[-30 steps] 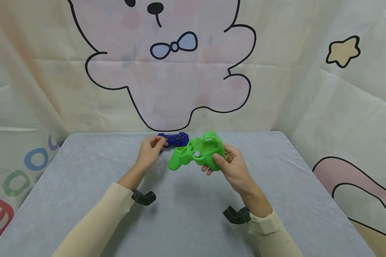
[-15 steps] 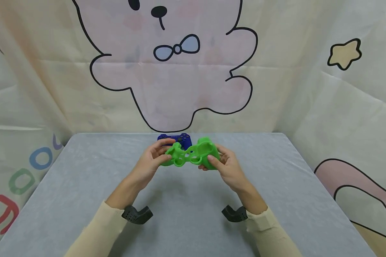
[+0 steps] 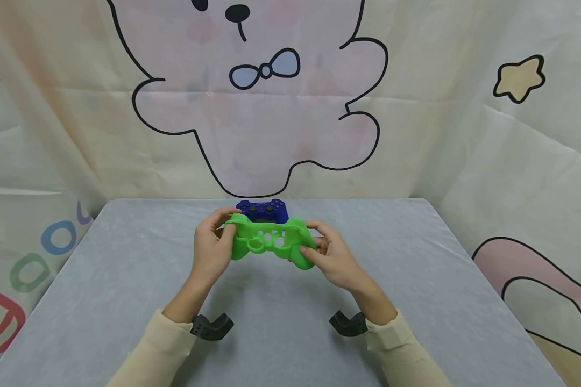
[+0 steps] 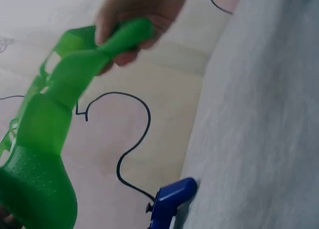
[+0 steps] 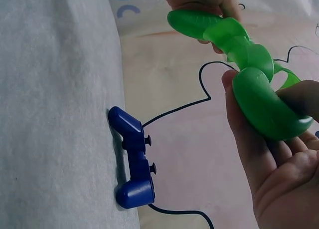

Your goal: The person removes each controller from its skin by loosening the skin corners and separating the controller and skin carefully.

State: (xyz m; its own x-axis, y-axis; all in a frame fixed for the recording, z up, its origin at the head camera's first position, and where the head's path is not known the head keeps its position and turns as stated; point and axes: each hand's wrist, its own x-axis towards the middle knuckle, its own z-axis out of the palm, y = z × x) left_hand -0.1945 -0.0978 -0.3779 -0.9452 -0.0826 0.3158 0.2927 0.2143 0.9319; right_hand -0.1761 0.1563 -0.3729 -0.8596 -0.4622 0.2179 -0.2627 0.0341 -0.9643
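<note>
A bright green silicone game controller cover is held up above the table between both hands. My left hand pinches its left end, thumb in front and fingers behind. On the other end, my right hand grips the right handle with thumb and fingers, as the right wrist view also shows around the cover's rounded handle. The cover has several cut-out holes, and nothing is seen inside it. Just behind it, a blue game controller lies on the table, its lower part partly hidden by the cover.
A grey cloth-covered table spreads under the arms, and the blue controller sits close to its far edge. Behind rises a pale curtain with a cartoon figure. Each wrist carries a black camera mount.
My left hand has left the blue controller's side and taken hold of the green cover's left end. The cover has shifted slightly left and turned. The right hand has kept its hold.
</note>
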